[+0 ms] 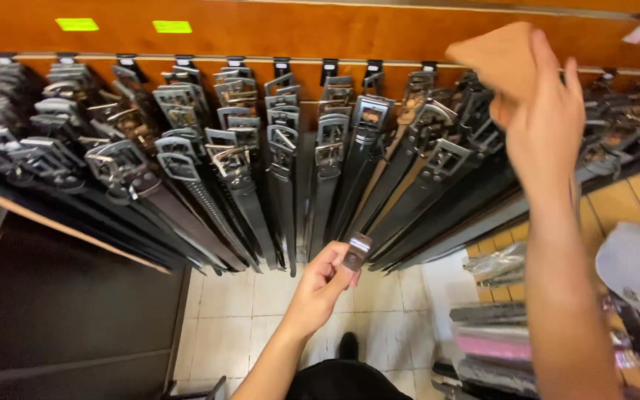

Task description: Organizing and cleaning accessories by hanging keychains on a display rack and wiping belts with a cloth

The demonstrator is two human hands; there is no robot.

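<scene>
Left hand [324, 285] pinches belt tip [356, 252]; right hand [542, 111] grips tan cloth [494, 59] near belt rack [283, 141].

My hands: two, left [324, 285], right [546, 111];
Yellow labels [77, 24]: two;
Tan cloth [498, 55]: one;
Belt hooks [281, 67] I can count: about eleven

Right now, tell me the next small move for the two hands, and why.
Probably bring the right hand with its tan cloth down to the metal belt tip pinched by the left hand. The cloth is raised well above the tip, not touching it, while the tip is held out clear of the hanging belts.
</scene>
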